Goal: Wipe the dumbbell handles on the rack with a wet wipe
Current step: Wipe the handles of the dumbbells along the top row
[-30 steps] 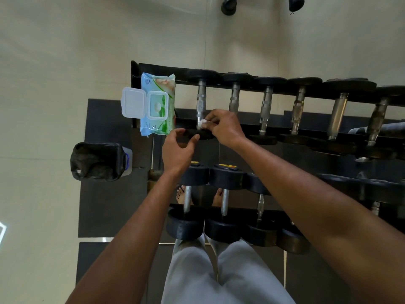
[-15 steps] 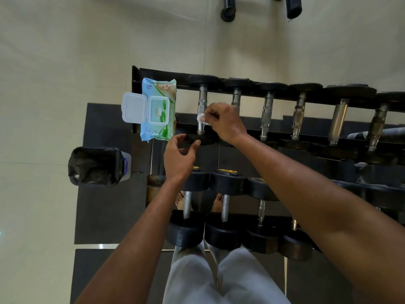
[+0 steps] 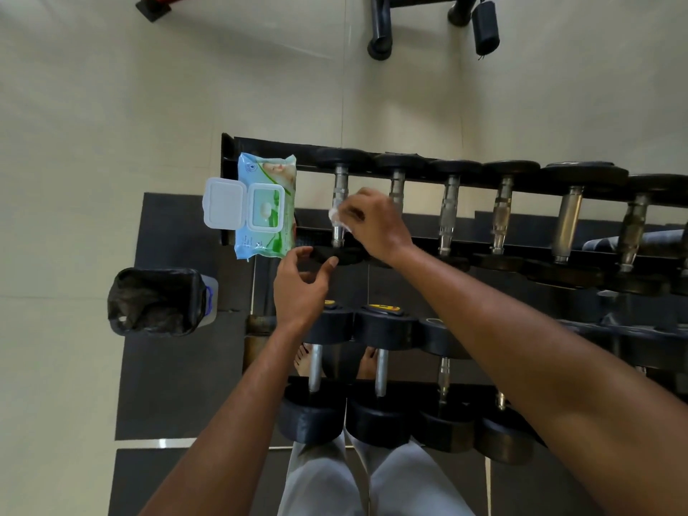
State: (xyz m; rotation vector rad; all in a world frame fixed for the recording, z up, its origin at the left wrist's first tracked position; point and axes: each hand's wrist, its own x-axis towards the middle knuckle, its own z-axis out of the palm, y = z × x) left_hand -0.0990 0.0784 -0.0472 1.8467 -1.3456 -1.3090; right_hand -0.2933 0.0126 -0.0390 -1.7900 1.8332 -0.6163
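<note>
A black two-tier rack (image 3: 260,150) holds several dumbbells with metal handles. My right hand (image 3: 372,225) pinches a small white wet wipe (image 3: 337,217) against the handle of the leftmost upper dumbbell (image 3: 339,188). Just below, my left hand (image 3: 299,288) curls its thumb and fingers around that dumbbell's near black head (image 3: 335,255). A blue-green pack of wet wipes (image 3: 266,206) lies on the rack's left end with its white lid flipped open.
A bin lined with a black bag (image 3: 158,301) stands on the floor left of the rack. Lower-tier dumbbells (image 3: 383,325) sit close to my legs. Black gym equipment legs (image 3: 379,31) stand on the tiled floor beyond the rack.
My right hand has slid the wipe along the leftmost handle, up from the near end and back toward its middle. My left hand has stayed at the dumbbell's near head.
</note>
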